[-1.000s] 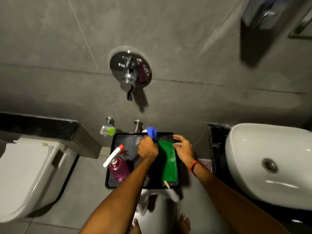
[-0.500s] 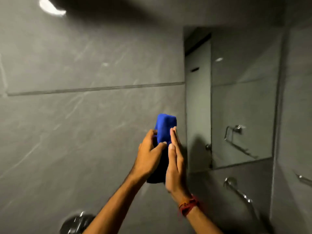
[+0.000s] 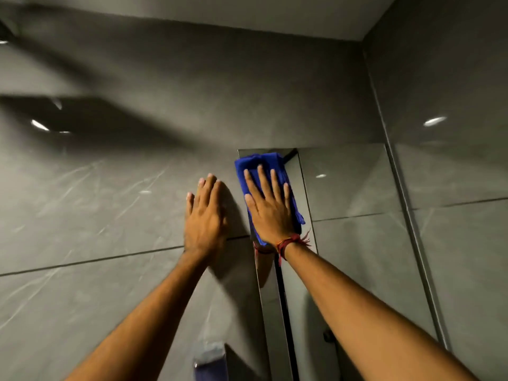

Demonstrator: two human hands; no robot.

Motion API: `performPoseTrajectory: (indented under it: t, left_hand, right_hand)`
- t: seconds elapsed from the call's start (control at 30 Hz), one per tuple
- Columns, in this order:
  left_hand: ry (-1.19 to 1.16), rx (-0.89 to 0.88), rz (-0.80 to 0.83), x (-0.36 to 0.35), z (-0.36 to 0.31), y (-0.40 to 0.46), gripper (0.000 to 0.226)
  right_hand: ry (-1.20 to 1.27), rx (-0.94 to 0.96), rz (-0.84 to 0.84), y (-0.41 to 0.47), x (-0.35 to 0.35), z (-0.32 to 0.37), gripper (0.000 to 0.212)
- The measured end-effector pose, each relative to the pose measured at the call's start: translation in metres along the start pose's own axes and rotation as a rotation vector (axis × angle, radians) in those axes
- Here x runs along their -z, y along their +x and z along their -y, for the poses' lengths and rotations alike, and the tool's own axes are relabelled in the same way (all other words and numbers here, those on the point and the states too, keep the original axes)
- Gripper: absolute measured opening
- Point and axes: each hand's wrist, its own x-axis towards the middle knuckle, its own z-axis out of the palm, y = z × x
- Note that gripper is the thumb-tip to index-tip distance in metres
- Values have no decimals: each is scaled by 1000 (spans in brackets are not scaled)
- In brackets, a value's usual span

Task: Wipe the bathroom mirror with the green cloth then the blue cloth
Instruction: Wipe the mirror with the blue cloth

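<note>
The blue cloth [image 3: 263,164] lies folded flat against the upper left corner of the bathroom mirror [image 3: 346,210]. My right hand [image 3: 268,204], with a red thread band at the wrist, presses on the cloth with its fingers spread. To the left of the mirror's edge, my left hand [image 3: 204,215] rests flat on the grey wall tile, holding nothing. The green cloth is not in view.
Grey tiled wall [image 3: 110,204] fills the left and top. A side wall [image 3: 453,188] meets the mirror on the right. A blurred wall-mounted dispenser [image 3: 210,361] sits low between my forearms. The mirror reflects a dark door frame.
Both hands rose from the tray by the toilet with the blue cloth. The cloth passed from both hands to my right hand on the mirror; my left hand moved onto the wall.
</note>
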Motion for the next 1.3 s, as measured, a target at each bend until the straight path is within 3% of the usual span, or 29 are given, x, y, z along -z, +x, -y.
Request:
performPoseTrajectory:
  t: [0.13,0.2,0.3,0.5,0.6,0.67,0.77,0.9,1.07,1.17,1.3]
  left_hand:
    - [234,-2,-117,-35,21,-15,69]
    - [279,10,-128,-42,15,-16,72]
    - [344,-20,-223,-55,14,-19,73]
    - [361,-30,-220,-56,11,-20,77]
    - [358,-36,-242,-57,9,-20,77]
    - [349,-37,-243,-56,7,-19,77]
    - [355,-23,-224,-56,6,-21,76]
    - [325,-32,-231,-60,8,-29,71]
    - [368,-123,-203,-82,5,-70,71]
    - [347,-144,-202,-88,3,-80,72]
    - [374,-152,-191,-85,2,-82,72]
  right_hand:
    - [-100,132,-64,29,-9,-18,56]
    - [-103,110,-100,29,-9,-41,56]
    - [-109,-77,-165,40,6,-98,56]
    - [54,-472,-162,23,52,-257,58]
    - [60,-603,-156,9,51,-270,57]
    - [-27,-520,-177,2,38,-236,58]
    - [-142,-252,-138,-22,9,-149,60]
    - [-77,66,-122,-81,-41,-48,58]
    - [-87,155,-28,-151,-54,-58,58]
    - [-113,16,-40,-155,-33,-119,58]
    - [-1,-453,-82,-148,12,-244,61]
